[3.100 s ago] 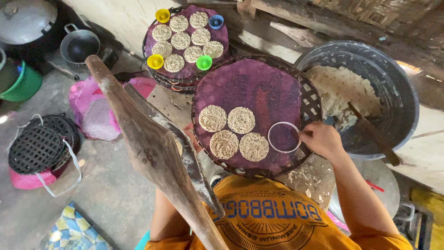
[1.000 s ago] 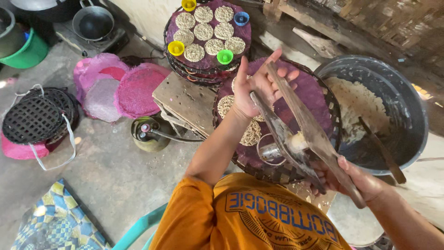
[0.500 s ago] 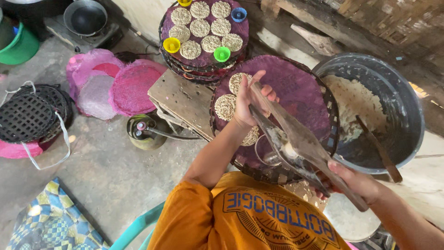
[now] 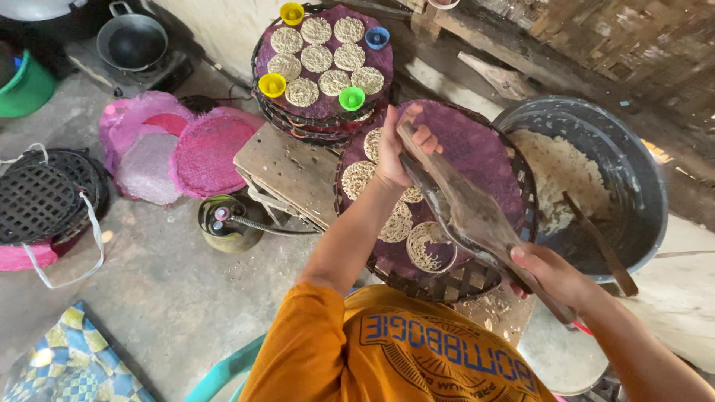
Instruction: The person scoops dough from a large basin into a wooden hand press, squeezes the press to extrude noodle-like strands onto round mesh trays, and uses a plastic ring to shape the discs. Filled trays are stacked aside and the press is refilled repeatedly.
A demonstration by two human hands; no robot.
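Note:
My left hand (image 4: 395, 149) grips the far end of a long flat wooden paddle (image 4: 462, 205). My right hand (image 4: 551, 275) holds its handle at the near end. The paddle lies slantwise over a round woven tray (image 4: 447, 286) lined with purple mesh (image 4: 477, 141). Under the paddle's near half sits a metal ring (image 4: 426, 249) filled with rice. Several flat round rice cakes (image 4: 357, 177) lie on the tray's left side, partly hidden by my left arm.
A big dark basin (image 4: 640, 186) of cooked rice (image 4: 555, 175) with a wooden stick (image 4: 599, 242) stands right. Behind is a tray stack (image 4: 324, 56) with rice cakes and small coloured cups. On the floor to the left are pink mesh discs (image 4: 208, 149), a gas cylinder (image 4: 223, 223) and a black basket (image 4: 41, 197).
The paddle came from the left across the tray. My right hand left the ring and took the handle. My left hand closed on the far end, and the paddle sank over the ring.

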